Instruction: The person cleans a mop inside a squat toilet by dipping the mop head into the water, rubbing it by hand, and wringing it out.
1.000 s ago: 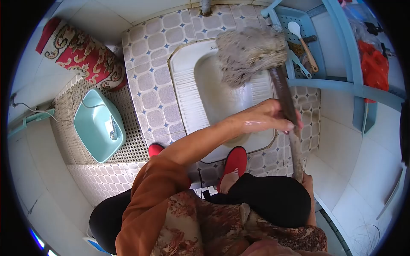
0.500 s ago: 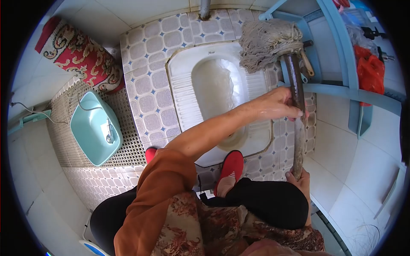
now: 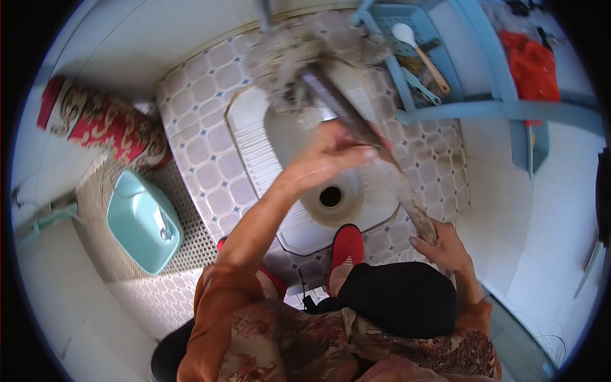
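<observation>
Head view: from left to right, we see a rolled patterned carpet (image 3: 105, 124), then a turquoise basin (image 3: 135, 237) holding a hand shower (image 3: 164, 230), both well apart from the string mop (image 3: 344, 107). Next comes the white squat toilet (image 3: 249, 141); the blurred mop head (image 3: 283, 63) overlaps its far end, and we cannot tell whether they touch. Our left hand (image 3: 331, 151) wraps the mid-handle; our right hand (image 3: 447, 247) grips its butt. We judge it best to guide with the left, pivot about the right, and swing short of the blue plastic rack (image 3: 461, 111).
</observation>
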Demonstrator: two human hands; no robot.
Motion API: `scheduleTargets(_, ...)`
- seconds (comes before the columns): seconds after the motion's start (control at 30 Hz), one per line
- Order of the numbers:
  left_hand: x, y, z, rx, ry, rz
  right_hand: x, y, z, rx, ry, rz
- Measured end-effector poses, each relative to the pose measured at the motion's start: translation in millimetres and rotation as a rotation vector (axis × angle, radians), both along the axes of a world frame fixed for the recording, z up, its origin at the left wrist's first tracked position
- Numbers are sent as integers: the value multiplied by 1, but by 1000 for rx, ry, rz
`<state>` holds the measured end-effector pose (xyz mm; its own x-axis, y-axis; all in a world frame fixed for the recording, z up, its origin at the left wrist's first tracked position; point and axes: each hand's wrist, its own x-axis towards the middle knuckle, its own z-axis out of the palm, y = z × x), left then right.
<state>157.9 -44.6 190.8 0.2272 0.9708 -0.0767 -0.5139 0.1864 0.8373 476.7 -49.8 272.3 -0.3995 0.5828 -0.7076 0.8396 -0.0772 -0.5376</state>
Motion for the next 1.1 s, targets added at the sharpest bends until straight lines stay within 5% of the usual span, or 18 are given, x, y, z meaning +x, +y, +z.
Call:
scheduleTargets(0.23,-21,-49,-15,-30,-32,108,-14,14,-7,16,143,261)
scheduleTargets(0.43,-3,-70,-23,-96,-29,-5,1,9,9,-127,-6,271)
scheduleTargets(0.77,59,-61,-21,-41,-154,-126,62,-25,29,54,-166,112)
scheduleTargets(1.1,81,-30,3,125,139,-216,118,-70,3,68,-96,-301)
